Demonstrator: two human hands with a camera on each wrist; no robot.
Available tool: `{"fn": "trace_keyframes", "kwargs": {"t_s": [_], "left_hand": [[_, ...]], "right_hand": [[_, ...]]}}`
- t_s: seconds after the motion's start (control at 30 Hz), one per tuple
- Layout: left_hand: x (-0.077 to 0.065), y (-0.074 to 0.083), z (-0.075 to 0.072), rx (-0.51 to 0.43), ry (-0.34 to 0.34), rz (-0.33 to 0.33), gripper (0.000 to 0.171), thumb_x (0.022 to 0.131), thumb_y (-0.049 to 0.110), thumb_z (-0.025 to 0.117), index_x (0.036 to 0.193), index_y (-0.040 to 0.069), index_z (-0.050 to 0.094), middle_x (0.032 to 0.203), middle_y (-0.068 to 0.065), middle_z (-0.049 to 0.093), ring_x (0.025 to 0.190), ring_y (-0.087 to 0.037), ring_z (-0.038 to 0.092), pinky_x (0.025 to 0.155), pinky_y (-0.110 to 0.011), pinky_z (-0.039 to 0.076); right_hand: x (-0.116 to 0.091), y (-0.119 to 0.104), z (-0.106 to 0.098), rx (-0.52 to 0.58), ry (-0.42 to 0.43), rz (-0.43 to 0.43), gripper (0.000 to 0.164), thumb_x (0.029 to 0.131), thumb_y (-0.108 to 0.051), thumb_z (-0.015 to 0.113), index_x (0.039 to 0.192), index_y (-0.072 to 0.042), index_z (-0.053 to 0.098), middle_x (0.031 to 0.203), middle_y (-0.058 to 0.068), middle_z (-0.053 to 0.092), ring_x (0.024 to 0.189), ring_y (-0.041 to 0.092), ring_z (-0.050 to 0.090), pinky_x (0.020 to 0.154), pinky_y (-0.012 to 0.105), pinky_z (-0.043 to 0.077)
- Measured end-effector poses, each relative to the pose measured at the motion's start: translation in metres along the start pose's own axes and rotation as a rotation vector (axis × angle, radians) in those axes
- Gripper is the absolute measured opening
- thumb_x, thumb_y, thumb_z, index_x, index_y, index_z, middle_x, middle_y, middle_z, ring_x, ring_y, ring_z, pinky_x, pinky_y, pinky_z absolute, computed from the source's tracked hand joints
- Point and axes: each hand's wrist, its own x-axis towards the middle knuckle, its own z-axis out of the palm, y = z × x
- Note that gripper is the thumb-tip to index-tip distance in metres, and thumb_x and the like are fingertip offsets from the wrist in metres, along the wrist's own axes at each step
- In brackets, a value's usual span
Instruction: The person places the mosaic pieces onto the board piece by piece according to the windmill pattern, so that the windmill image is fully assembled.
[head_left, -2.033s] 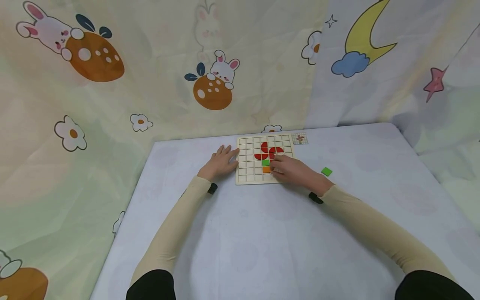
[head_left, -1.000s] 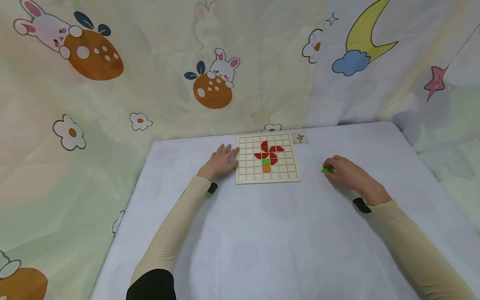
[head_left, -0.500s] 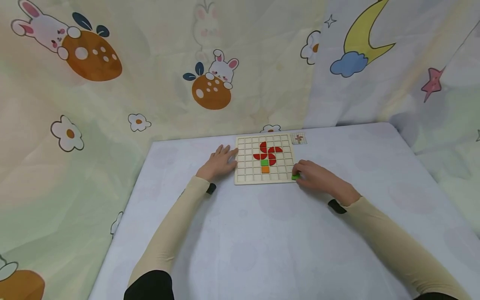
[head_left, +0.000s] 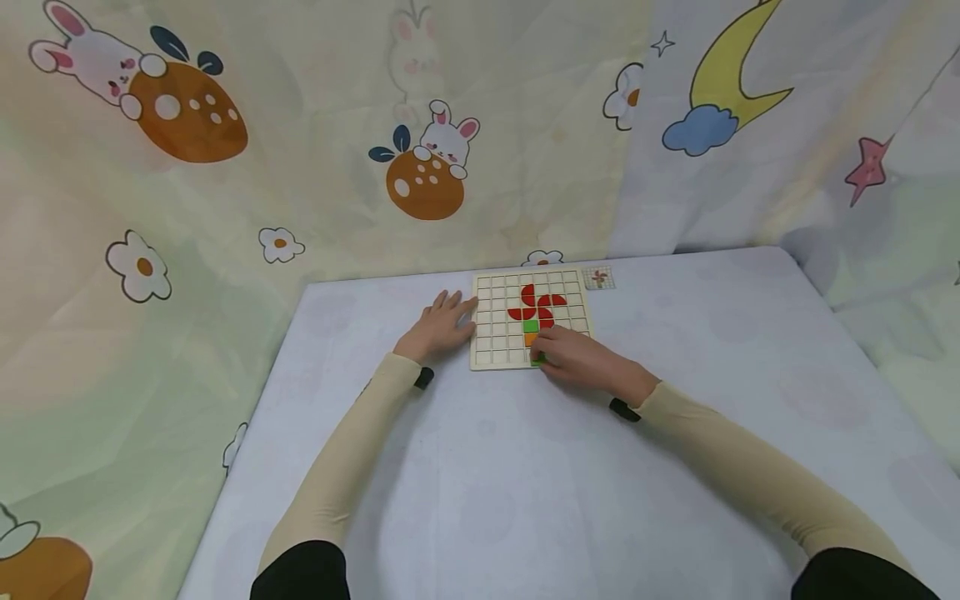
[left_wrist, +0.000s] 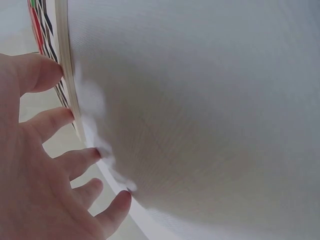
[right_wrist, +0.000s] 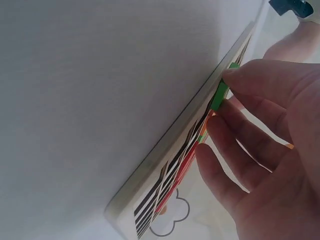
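A pale wooden grid board (head_left: 495, 340) lies near the table's back edge. On it, several red petal-shaped pieces (head_left: 528, 295) form a pinwheel, with a green square (head_left: 531, 326) and an orange square (head_left: 530, 340) in a column beneath. My right hand (head_left: 585, 360) pinches a second green square tile (right_wrist: 220, 94) between thumb and fingers, low over the board's front rows. My left hand (head_left: 437, 327) is spread flat at the board's left side; its thumb and index fingertip touch the edge, as the left wrist view shows.
A small pattern card (head_left: 599, 277) showing a pinwheel lies at the board's back right corner. A white cloth (head_left: 480, 483) covers the table. Behind it hangs a printed curtain (head_left: 315, 167) with rabbits and flowers.
My right hand has gone out to the loose green tile at the right, picked it up and carried it left to the board's front. The left hand has stayed at the board's edge.
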Motion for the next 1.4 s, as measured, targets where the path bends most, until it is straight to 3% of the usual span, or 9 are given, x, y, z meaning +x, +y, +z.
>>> {"fn": "trace_keyframes", "kwargs": {"t_s": [0.43,0.6,0.73,0.87,1.0,1.13,1.23,1.4], "left_hand": [[-0.003,0.001,-0.001,-0.002,0.014,0.016,0.061,0.104,0.046,0.039,0.161,0.03,0.024,0.171,-0.007,0.009,0.158,-0.033,-0.003,0.125,-0.059,0.011],[-0.002,0.001,-0.002,-0.006,0.009,0.01,0.061,0.104,0.046,0.04,0.161,0.029,0.024,0.171,-0.007,0.01,0.158,-0.033,-0.003,0.125,-0.059,0.011],[0.001,0.002,0.0,-0.012,0.032,0.03,0.061,0.104,0.044,0.042,0.16,0.026,0.027,0.17,-0.008,0.013,0.158,-0.033,0.001,0.124,-0.06,0.013],[0.004,-0.004,0.003,-0.002,0.135,0.038,0.063,0.103,0.044,0.043,0.16,0.024,0.027,0.17,-0.008,0.016,0.158,-0.032,0.009,0.122,-0.06,0.02],[0.001,-0.021,-0.002,0.029,0.279,-0.001,0.066,0.104,0.048,0.041,0.162,0.022,0.023,0.169,-0.011,0.018,0.157,-0.034,0.012,0.122,-0.059,0.021],[-0.008,-0.042,-0.01,0.091,0.366,-0.064,0.071,0.103,0.057,0.039,0.162,0.022,0.021,0.17,-0.013,0.011,0.158,-0.035,0.001,0.123,-0.059,0.011],[-0.016,-0.054,-0.014,0.124,0.356,-0.104,0.076,0.101,0.063,0.035,0.163,0.022,0.016,0.171,-0.012,0.0,0.157,-0.035,-0.009,0.123,-0.06,0.001],[-0.024,-0.065,-0.017,0.133,0.315,-0.133,0.08,0.1,0.067,0.03,0.164,0.022,0.01,0.17,-0.013,-0.006,0.156,-0.038,-0.011,0.122,-0.063,-0.005]], "right_hand": [[0.005,0.001,0.002,-0.013,0.075,-0.04,0.011,0.091,-0.01,0.073,0.102,-0.01,0.075,0.106,0.004,0.065,0.096,0.017,0.061,0.082,0.033,0.057],[0.006,0.004,0.001,-0.001,0.052,-0.029,0.012,0.093,-0.014,0.071,0.105,-0.011,0.074,0.105,0.002,0.065,0.094,0.015,0.061,0.083,0.032,0.056],[0.0,0.019,-0.005,0.088,0.022,0.065,0.018,0.098,-0.021,0.066,0.112,-0.012,0.072,0.109,0.0,0.066,0.096,0.016,0.06,0.086,0.035,0.055],[-0.017,0.058,-0.022,0.142,0.089,0.23,0.031,0.101,-0.027,0.06,0.124,-0.007,0.066,0.123,0.011,0.065,0.113,0.028,0.061,0.098,0.047,0.051],[-0.043,0.108,-0.042,0.079,0.162,0.407,0.055,0.105,-0.039,0.05,0.144,-0.001,0.049,0.147,0.028,0.046,0.138,0.046,0.04,0.114,0.06,0.032],[-0.068,0.145,-0.055,0.035,0.108,0.564,0.077,0.105,-0.057,0.032,0.159,-0.003,0.021,0.163,0.033,0.012,0.152,0.052,0.005,0.12,0.068,0.002],[-0.081,0.16,-0.057,0.017,0.072,0.617,0.083,0.104,-0.064,0.022,0.162,-0.009,0.004,0.165,0.03,-0.009,0.151,0.051,-0.016,0.115,0.071,-0.014],[-0.09,0.169,-0.055,0.007,0.113,0.632,0.083,0.103,-0.065,0.019,0.162,-0.013,-0.005,0.164,0.027,-0.02,0.149,0.05,-0.023,0.112,0.072,-0.02]]}}
